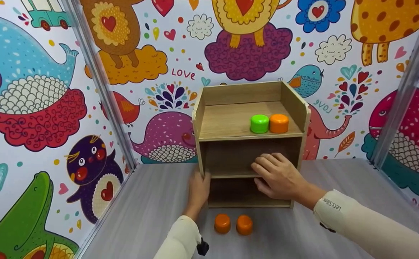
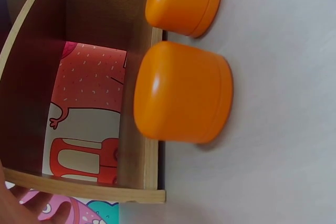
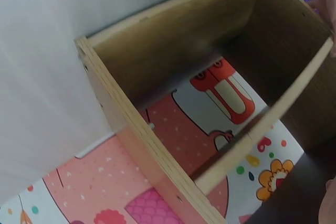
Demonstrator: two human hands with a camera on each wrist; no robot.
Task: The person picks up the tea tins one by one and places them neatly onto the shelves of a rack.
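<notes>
A wooden shelf unit (image 1: 227, 118) is standing on the grey table (image 1: 155, 205), its open front facing the person. The left hand (image 1: 198, 190) is gripping the unit's side panel (image 2: 84, 184) low down at eight o'clock, the fingers lying along its outer face and the thumb sitting at the front edge. The right hand (image 1: 279, 178) is reaching to the front of the middle compartment, at about four o'clock from the unit's centre. Its fingers are bending above the thumb, but the palm is facing away and hardly any of the hand is showing in the right wrist view, so I cannot tell whether they are closing on anything or touching the middle board (image 1: 233, 177).

On the top shelf, toward one o'clock, a green cap (image 1: 259, 124) is standing, with an orange cap (image 1: 279, 123) standing right beside it at three o'clock. Two more orange caps are resting on the table before the unit: the first table cap (image 1: 222, 223) is sitting toward seven o'clock, the second table cap (image 1: 244, 225) at six. A printed wall (image 1: 180, 46) is rising behind, at twelve o'clock.
</notes>
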